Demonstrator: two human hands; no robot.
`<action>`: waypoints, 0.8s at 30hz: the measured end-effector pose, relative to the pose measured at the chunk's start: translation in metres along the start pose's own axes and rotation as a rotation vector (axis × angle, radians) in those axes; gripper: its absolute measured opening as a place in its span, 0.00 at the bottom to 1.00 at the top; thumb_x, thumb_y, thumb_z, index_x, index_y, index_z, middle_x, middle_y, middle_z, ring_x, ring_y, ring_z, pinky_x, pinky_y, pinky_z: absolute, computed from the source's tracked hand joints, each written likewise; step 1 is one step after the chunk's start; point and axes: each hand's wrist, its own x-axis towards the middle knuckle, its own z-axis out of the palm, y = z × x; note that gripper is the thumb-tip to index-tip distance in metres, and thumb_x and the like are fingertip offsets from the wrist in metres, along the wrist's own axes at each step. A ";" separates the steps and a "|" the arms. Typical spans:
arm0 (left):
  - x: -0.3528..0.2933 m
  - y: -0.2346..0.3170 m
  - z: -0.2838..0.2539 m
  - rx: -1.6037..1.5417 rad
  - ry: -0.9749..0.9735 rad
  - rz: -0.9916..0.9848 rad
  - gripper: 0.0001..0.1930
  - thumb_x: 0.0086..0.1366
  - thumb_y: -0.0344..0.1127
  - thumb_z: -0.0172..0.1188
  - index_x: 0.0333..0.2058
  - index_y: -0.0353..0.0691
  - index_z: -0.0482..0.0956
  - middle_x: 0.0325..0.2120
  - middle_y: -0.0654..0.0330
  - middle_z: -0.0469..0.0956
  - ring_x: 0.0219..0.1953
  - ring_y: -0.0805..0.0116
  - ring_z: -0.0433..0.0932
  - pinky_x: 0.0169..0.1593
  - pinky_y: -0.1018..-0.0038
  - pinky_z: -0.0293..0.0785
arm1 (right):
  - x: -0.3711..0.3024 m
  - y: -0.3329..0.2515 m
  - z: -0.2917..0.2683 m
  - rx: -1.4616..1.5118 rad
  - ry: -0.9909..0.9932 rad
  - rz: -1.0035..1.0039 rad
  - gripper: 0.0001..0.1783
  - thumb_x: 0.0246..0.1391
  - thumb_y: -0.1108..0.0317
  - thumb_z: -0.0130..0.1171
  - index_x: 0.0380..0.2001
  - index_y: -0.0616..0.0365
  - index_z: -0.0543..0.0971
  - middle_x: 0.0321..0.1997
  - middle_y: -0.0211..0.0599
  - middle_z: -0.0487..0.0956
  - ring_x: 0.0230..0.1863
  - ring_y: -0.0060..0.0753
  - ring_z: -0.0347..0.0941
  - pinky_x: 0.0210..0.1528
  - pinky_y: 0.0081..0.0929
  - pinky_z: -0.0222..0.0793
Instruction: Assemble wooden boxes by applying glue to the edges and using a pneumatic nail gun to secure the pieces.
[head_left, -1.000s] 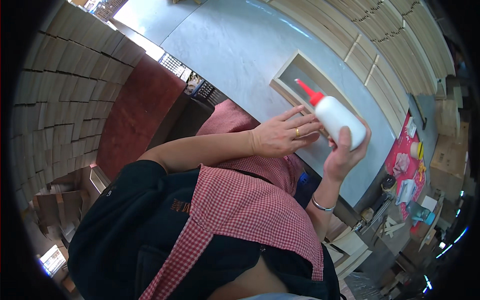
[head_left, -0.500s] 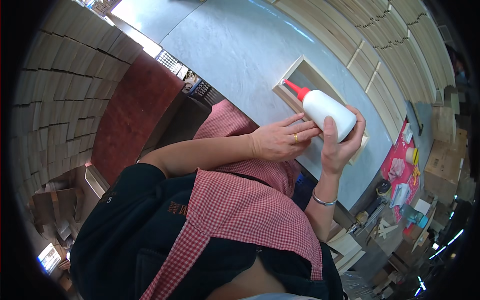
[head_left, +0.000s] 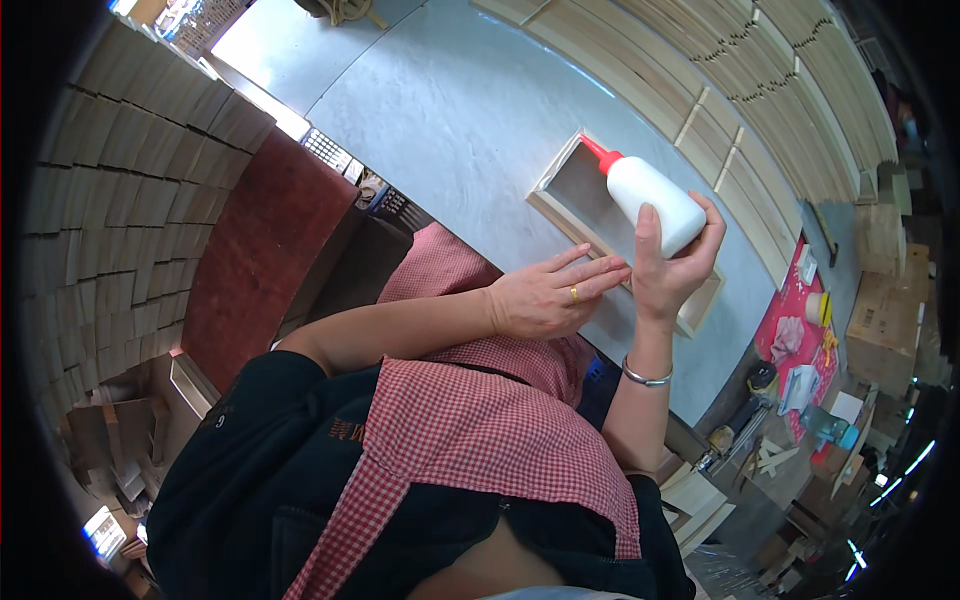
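Observation:
My right hand (head_left: pixel 675 262) is wrapped round a white squeeze bottle (head_left: pixel 655 205) with a red cap and a pointed red nozzle. The bottle is tilted, its nozzle tip at the far left corner of a shallow rectangular wooden frame (head_left: pixel 570 219). A whitish streak, looking like glue, shows along the frame's left short edge. My left hand (head_left: pixel 550 292), a ring on one finger, is open with fingers stretched out beside the frame's near long side. Whether its fingertips touch the wood is hard to tell. The bottle and right hand hide part of the frame.
The frame lies on a grey tabletop (head_left: pixel 450 130). Rows of wooden strips (head_left: pixel 740 160) line the table's far side. Stacked wood pieces (head_left: pixel 120 210) and a reddish-brown board (head_left: pixel 265 240) stand at left. A pink cloth (head_left: pixel 775 335) with small items and a cardboard box (head_left: pixel 885 320) are at right.
My right hand has moved the bottle up and away, its nozzle tip travelling along the frame's left short edge to the far corner. My left hand stays stretched out by the near side.

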 end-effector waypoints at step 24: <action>0.005 0.002 -0.008 -0.021 -0.045 -0.043 0.11 0.62 0.33 0.60 0.41 0.35 0.82 0.71 0.53 0.58 0.75 0.58 0.55 0.76 0.57 0.52 | -0.032 0.012 -0.083 -0.212 0.199 0.079 0.29 0.54 0.58 0.69 0.54 0.59 0.70 0.48 0.44 0.75 0.43 0.43 0.75 0.42 0.34 0.77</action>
